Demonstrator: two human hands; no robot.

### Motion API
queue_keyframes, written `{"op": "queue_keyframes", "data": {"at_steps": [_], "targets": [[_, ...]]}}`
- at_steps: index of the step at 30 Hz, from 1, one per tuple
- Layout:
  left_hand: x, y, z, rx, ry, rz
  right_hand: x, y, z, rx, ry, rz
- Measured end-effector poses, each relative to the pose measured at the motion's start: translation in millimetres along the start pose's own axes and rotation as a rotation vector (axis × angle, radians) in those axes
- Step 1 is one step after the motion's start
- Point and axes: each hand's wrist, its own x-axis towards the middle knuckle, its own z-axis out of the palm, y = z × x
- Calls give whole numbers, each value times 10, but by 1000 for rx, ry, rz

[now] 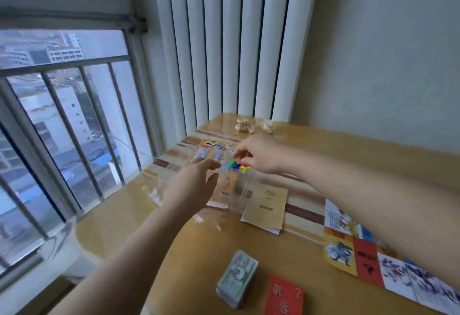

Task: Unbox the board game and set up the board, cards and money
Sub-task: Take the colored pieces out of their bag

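1. the right hand (258,156) was held out over the far part of the table (119,220), its thumb and forefinger drawn together in a pinch on the top of a clear packet (240,188).
2. small coloured pawns (236,165), green, blue, red and yellow, were seen bunched inside the upper part of that packet, just under the pinching fingers.
3. the left hand (194,185) was stretched forward just left of the packet, its fingers spread apart and nearly straight, with nothing clamped in them; whether the fingertips touched the plastic could not be told through the blur.
4. a brightly printed sheet (214,149) was laid flat on the table behind the two hands, partly hidden by them.
5. a tan booklet (267,206) was laid just right of the packet, over a paler sheet whose edge showed beneath it.
6. the board (348,252) was spread flat at the right, partly covered by the right forearm, with a red square and pictured squares along its near edge.
7. a stack of play money (237,280) was set on the near part of the table, with a pile of red cards (285,297) just beside it on the right.
8. two crumpled paper balls (245,125) were left at the far edge of the table, against a white ribbed panel (224,41).
9. a barred window (62,115) was seen along the left side of the table.
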Motion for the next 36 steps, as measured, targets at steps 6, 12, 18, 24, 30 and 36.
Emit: {"op": "queue_keyframes", "data": {"at_steps": [6,12,18,24,30,36], "targets": [[111,-118,155,74,-115,26,308,187,195,-166,-120,-97],[103,-157,218,121,-89,20,351,321,350,-335,-119,-261],[120,-169,223,109,-81,18,331,425,517,-326,17,-300],[116,-197,228,104,-79,27,342,498,624,-235,143,-293],[104,-220,183,58,-82,64,397,534,680,-126,214,-293],[-14,-147,61,191,-109,382,358,555,724,-159,377,-353]]}}
